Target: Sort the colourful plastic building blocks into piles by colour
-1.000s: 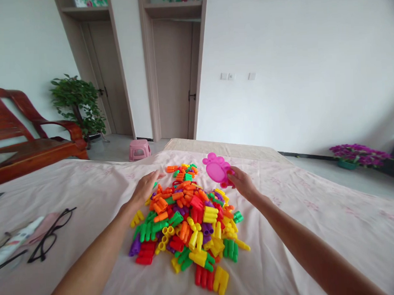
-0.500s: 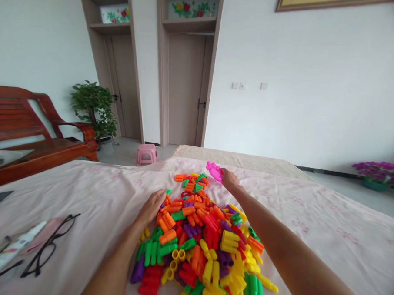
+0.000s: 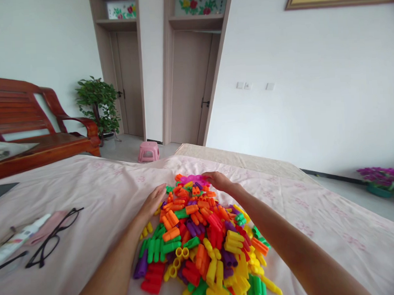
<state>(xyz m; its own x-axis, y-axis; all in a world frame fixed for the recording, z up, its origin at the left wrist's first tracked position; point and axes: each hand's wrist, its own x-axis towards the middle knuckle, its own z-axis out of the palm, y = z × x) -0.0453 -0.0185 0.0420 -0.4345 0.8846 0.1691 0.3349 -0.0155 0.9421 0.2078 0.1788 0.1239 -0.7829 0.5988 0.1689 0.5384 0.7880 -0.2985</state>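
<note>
A heap of plastic toy building pieces (image 3: 194,234) in red, orange, yellow, green and purple lies on the pink cloth (image 3: 303,195). My left hand (image 3: 154,200) rests along the heap's far left edge, fingers stretched out beside a green piece (image 3: 169,189). At the far end, my right hand (image 3: 220,181) grips a bright pink plastic piece with a scalloped rim (image 3: 186,179). That pink piece lies low behind the heap's far tip, and loose pieces partly cover it.
Black-framed glasses (image 3: 54,238), a white tube (image 3: 23,240) and a pink cloth pouch (image 3: 47,228) lie to the left. Beyond the covered surface are a pink stool (image 3: 148,152), a wooden bench (image 3: 22,124) and a potted plant (image 3: 99,104). Purple flowers (image 3: 384,178) stand at right.
My right hand has lowered the pink scalloped piece and brought it left against the heap's far end. Pieces there sit closer to the main heap. My left hand stays by the left edge.
</note>
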